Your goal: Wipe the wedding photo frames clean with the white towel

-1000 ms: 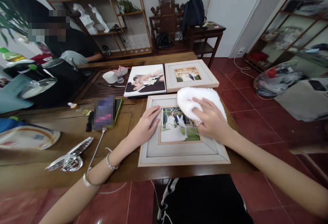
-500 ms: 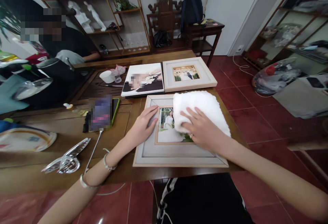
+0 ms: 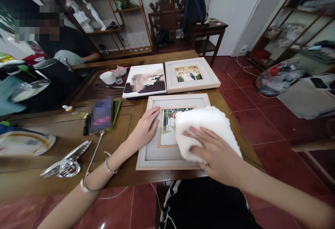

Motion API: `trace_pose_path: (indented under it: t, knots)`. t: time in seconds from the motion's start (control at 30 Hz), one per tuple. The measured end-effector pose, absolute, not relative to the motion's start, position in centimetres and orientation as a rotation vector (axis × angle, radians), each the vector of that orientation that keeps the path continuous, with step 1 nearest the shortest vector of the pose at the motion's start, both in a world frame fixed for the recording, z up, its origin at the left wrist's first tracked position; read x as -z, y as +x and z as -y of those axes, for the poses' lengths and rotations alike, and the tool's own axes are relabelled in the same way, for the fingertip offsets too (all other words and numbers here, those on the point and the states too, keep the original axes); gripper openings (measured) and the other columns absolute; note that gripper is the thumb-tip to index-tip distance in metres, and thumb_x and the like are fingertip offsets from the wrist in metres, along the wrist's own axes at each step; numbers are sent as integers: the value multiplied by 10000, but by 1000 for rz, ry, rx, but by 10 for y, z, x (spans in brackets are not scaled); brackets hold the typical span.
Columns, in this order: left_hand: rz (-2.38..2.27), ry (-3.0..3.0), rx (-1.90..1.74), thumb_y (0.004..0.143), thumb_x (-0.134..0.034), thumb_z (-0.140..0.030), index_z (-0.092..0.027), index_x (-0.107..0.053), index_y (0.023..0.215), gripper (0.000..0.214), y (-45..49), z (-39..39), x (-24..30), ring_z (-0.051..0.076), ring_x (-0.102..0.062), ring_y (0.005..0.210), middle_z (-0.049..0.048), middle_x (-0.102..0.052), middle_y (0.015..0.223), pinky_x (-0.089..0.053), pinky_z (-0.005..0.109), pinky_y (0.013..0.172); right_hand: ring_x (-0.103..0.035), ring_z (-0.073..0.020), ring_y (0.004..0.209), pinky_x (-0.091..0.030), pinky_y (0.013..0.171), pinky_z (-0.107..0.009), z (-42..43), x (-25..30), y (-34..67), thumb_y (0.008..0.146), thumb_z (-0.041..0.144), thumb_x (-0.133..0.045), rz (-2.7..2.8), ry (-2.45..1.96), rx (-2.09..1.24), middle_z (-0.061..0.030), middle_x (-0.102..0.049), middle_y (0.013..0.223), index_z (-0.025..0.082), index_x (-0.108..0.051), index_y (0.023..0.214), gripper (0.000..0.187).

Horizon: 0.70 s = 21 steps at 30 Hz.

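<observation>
A pale picture frame (image 3: pixel 146 154) with a wedding photo (image 3: pixel 166 119) lies flat at the table's near right. On its left border rests my left hand (image 3: pixel 142 129), fingers stretched out and thumb apart. My right hand (image 3: pixel 211 145) holds a fluffy white cloth (image 3: pixel 204 117) against the lower right of the frame, with the fingertips sunk into the pile. The cloth covers the right part of the photo and the frame's right border. Behind this frame lie a second framed photo (image 3: pixel 213 80) and a white-edged photo panel (image 3: pixel 136 69), side by side.
On the left of the wooden table (image 3: pixel 125 124) are a phone (image 3: pixel 117 112) with a white cable (image 3: pixel 94 154), a shiny silver object (image 3: pixel 68 162) and a white cup (image 3: pixel 107 78). A person (image 3: pixel 73 42) sits across at the far left. The floor has red tiles (image 3: pixel 243 124).
My right hand and the white cloth have moved down towards me and slightly right, uncovering the frame's top border. My left hand stays on the left border.
</observation>
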<state>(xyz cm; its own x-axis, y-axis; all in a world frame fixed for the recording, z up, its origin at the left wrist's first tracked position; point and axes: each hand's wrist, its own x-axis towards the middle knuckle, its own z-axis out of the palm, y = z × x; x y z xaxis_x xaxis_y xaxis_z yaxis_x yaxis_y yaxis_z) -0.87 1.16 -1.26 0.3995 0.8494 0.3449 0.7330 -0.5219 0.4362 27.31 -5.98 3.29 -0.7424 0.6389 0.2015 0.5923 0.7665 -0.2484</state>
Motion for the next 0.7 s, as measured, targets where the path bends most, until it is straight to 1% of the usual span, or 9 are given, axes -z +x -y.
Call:
trace_pose_path:
  t: [0.07, 0.2, 0.3, 0.37, 0.43, 0.5, 0.57, 0.7]
  knots:
    - [-1395, 2443, -785, 985, -409, -254, -109, -516, 1359, 415, -9, -12, 12, 278, -470, 1336, 182, -512, 1413, -377, 487, 1135, -422, -316, 1371, -385, 1106, -530, 42, -31, 276, 746, 92, -566, 2635, -967, -194, -129, -532, 1429, 183, -658, 1058, 338]
    - [-1395, 2441, -775, 984, -414, -262, -112, -517, 1366, 422, -9, -11, 11, 286, -466, 1339, 181, -502, 1425, -382, 486, 1132, -478, -317, 1321, -444, 1041, -525, 2, -34, 279, 854, 151, -512, 2451, -1057, -125, -198, -583, 1349, 151, -645, 1068, 252]
    - [-1403, 2436, -791, 982, -412, -259, -82, -529, 1353, 427, -8, -11, 10, 289, -475, 1331, 196, -507, 1418, -389, 476, 1129, -475, -323, 1319, -441, 1031, -523, -31, -35, 274, 905, 192, -469, 2381, -1132, -99, -203, -600, 1316, 140, -636, 1087, 253]
    - [-1412, 2422, -798, 980, -419, -259, -74, -541, 1340, 423, -8, -10, 9, 291, -484, 1324, 200, -516, 1410, -395, 477, 1124, -443, -336, 1345, -404, 1062, -533, -47, -32, 267, 885, 162, -476, 2434, -1173, -66, -192, -609, 1309, 130, -637, 1108, 277]
    - [-1425, 2402, -797, 977, -429, -259, -84, -554, 1328, 412, -8, -10, 9, 290, -498, 1313, 195, -528, 1401, -405, 482, 1116, -384, -359, 1384, -344, 1106, -553, -53, -28, 260, 839, 112, -499, 2544, -1178, -20, -178, -588, 1347, 119, -636, 1145, 336]
    - [-1429, 2394, -801, 975, -435, -259, -100, -562, 1320, 401, -8, -10, 9, 286, -510, 1302, 184, -542, 1391, -412, 488, 1109, -319, -375, 1416, -289, 1135, -573, -49, -25, 255, 801, 71, -507, 2638, -1145, 29, -164, -531, 1420, 116, -631, 1179, 400]
    - [-1425, 2402, -814, 975, -431, -253, -100, -560, 1320, 399, -8, -10, 10, 281, -510, 1302, 182, -545, 1389, -412, 486, 1109, -277, -380, 1433, -258, 1151, -574, -37, -23, 252, 783, 50, -510, 2697, -1106, 44, -158, -477, 1469, 113, -637, 1171, 413]
    - [-1419, 2425, -823, 977, -418, -242, -61, -544, 1329, 416, -7, -11, 12, 279, -494, 1315, 201, -541, 1386, -398, 473, 1123, -290, -369, 1429, -243, 1170, -556, -3, -29, 253, 777, 63, -542, 2791, -1051, -117, -153, -475, 1473, 113, -655, 1120, 365]
